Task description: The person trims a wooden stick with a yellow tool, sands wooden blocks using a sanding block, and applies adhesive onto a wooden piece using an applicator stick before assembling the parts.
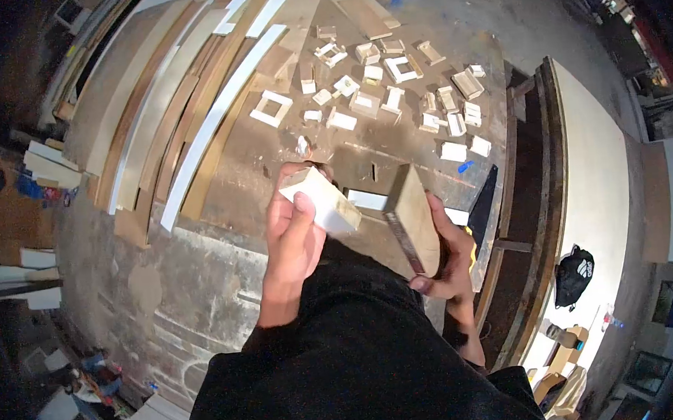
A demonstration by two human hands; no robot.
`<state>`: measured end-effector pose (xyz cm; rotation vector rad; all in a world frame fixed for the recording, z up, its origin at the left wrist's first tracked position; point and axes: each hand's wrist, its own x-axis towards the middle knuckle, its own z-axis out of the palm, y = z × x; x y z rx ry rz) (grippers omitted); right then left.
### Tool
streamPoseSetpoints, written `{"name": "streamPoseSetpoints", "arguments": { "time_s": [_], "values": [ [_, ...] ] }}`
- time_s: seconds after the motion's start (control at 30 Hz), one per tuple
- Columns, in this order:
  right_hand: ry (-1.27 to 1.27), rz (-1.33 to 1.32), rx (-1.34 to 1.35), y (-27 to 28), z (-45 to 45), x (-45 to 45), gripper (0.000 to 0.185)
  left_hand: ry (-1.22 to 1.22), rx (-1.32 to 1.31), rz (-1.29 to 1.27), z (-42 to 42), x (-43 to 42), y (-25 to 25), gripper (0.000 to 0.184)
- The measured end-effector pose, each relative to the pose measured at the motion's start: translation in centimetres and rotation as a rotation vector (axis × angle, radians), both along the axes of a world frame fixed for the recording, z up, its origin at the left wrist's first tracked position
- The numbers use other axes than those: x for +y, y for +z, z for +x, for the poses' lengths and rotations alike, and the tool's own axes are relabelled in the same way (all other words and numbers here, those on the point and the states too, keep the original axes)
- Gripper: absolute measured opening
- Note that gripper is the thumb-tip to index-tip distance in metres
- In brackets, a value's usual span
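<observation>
My left hand (pixel 289 225) is closed around a short wooden block (pixel 324 201) with a pale, brightly lit face; the thumb presses on that face. To its right, my right hand (pixel 450 253) grips a flat piece of wood (pixel 417 224) by its far side and lower corner, tilted with its narrow edge toward me. The two pieces are apart. Between them shows a white strip (pixel 367 199), partly hidden behind the piece in my right hand. Close beside my right hand lies a dark tapered blade (pixel 484 203) with yellow at its lower end.
Long planks (pixel 181 111) lie side by side at the left. Several small wooden blocks and frames (pixel 271 109) are scattered on the brown work surface (pixel 255 157) ahead. At the right, a white-topped table (pixel 587 161) bears a black item with a white logo (pixel 574 277) and a bottle (pixel 564 336).
</observation>
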<state>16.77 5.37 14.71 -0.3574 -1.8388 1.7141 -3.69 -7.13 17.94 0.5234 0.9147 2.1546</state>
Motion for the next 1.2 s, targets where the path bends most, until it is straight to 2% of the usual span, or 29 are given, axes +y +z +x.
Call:
{"name": "streamPoseSetpoints", "arguments": {
  "time_s": [0.13, 0.17, 0.23, 0.3, 0.43, 0.53, 0.57, 0.6, 0.63, 0.73, 0.87, 0.93, 0.97, 1.03, 1.1, 1.13, 1.2],
  "values": [
    [0.014, 0.076, 0.094, -0.2, -3.5, -1.9, 0.109, -0.197, -0.106, 0.087, -3.7, -0.5, -0.7, 0.041],
    [0.009, 0.036, 0.101, 0.2, -4.3, -2.5, 0.11, -0.2, -0.108, 0.092, -4.6, -0.6, -0.8, 0.041],
    [-0.004, 0.008, 0.106, 0.4, -5.8, -3.4, 0.111, -0.371, -0.204, 0.264, -6.4, -0.5, -1.2, 0.042],
    [-0.043, -0.036, 0.094, 0.3, -7.0, -4.1, 0.113, -0.351, -0.252, 0.219, -7.4, -0.5, -1.0, 0.043],
    [-0.206, -0.25, -0.045, 1.0, -9.7, -5.6, 0.117, -0.429, -0.318, 0.351, -9.5, -1.1, -1.8, 0.04],
    [-0.201, -0.414, -0.03, 1.4, -11.4, -6.1, 0.112, -0.454, -0.297, 0.356, -10.5, -1.6, -1.4, 0.042],
    [-0.217, -0.472, 0.041, 2.0, -12.5, -6.4, 0.105, -0.459, -0.303, 0.357, -10.9, -1.7, -1.0, 0.042],
    [-0.225, -0.502, 0.03, 2.7, -13.1, -6.6, 0.097, -0.426, -0.195, 0.243, -11.2, -1.9, -0.4, 0.041],
    [-0.233, -0.503, 0.025, 2.3, -13.4, -6.7, 0.097, -0.392, -0.086, 0.13, -11.4, -2.1, -0.2, 0.04],
    [-0.205, -0.447, 0.118, 1.4, -14.4, -6.8, 0.095, -0.366, -0.029, 0.113, -12.3, -2.4, -0.6, 0.042],
    [-0.147, -0.491, 0.296, 3.5, -16.8, -5.4, 0.096, -0.355, 0.006, 0.118, -13.4, -3.0, -1.5, 0.043],
    [0.122, -0.763, 0.433, 2.6, -16.5, -3.8, 0.074, -0.257, 0.013, -0.082, -13.3, -3.5, -2.3, 0.044],
    [-0.072, -0.841, 0.44, 2.2, -17.4, -4.1, 0.069, -0.225, 0.014, -0.147, -13.5, -3.6, -2.5, 0.045],
    [-0.196, -0.6, 0.041, 3.5, -16.7, -4.0, 0.059, -0.21, 0.103, -0.104, -13.8, -3.6, -2.8, 0.042],
    [-0.249, -0.381, -0.093, 4.2, -17.4, -4.0, 0.051, -0.262, 0.134, -0.003, -13.9, -3.1, -2.2, 0.043],
    [-0.207, -0.347, -0.081, 4.9, -17.6, -3.9, 0.02, -0.321, 0.14, 0.086, -13.8, -2.8, -1.9, 0.045],
    [-0.133, -0.284, -0.097, 6.2, -18.1, -3.9, 0.02, -0.334, 0.146, 0.049, -13.2, -2.8, -1.9, 0.047]
  ]
}}
